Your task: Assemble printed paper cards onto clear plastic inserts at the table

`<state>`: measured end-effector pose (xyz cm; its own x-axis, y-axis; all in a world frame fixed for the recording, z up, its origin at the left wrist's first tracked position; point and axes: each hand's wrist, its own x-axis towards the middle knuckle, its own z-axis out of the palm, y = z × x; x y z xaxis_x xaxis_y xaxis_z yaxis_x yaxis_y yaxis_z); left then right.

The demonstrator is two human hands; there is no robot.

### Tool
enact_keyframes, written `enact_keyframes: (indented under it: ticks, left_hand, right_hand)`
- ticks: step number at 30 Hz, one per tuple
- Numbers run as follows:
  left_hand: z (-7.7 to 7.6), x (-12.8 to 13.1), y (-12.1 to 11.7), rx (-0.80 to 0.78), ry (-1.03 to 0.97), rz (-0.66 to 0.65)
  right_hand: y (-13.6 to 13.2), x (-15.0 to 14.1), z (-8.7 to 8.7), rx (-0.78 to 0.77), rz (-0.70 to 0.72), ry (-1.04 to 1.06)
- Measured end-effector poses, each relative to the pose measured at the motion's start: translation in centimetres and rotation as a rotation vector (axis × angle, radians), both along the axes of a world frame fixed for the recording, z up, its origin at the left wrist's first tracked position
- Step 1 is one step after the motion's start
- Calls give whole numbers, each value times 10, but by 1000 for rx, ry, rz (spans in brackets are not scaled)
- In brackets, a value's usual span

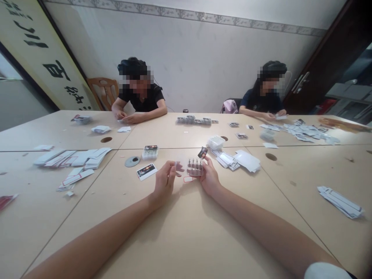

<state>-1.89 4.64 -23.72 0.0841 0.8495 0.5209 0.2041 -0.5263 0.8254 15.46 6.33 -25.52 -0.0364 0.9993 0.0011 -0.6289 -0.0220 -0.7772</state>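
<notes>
Uncovered Clear Case [195, 169], Part Done

Item 1: clear case w/ small metal pieces upright in rows; above tabletop [180, 240], approx. centre, between hands.
R hand [211, 177]: gripping case at its side; black printed card [202, 152] sticks up at same fingertips.
L hand [166, 179]: fingers pinched on what looks like thin clear piece [179, 167], apart from case; exact ID n/a.
Item 2: boxed set [149, 152], black print on top, standing nearby; looks complete.
Item 3: loose printed card [147, 171], flat, just in front of boxed set.
Status (judged): metal pieces seated; case uncovered, black card not laid flat on it. Stock remaining: clear box stack [216, 142], white cards [247, 161], etc.
</notes>
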Motion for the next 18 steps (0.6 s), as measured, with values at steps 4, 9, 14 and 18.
enact_keyframes:
  ticks: [4,9,14,18]
  left_hand:
    - [-1,1,1,16,24,-4]
    - [1,0,5,-27,57,30]
    - [5,-1,5,56,198,113]
    - [6,1,4,154,274,130]
  right_hand:
    - [0,3,5,-20,40,63]
    - [1,5,12,-90,100,98]
    - [3,4,11,-63,115,101]
    - [3,4,9,-35,136,104]
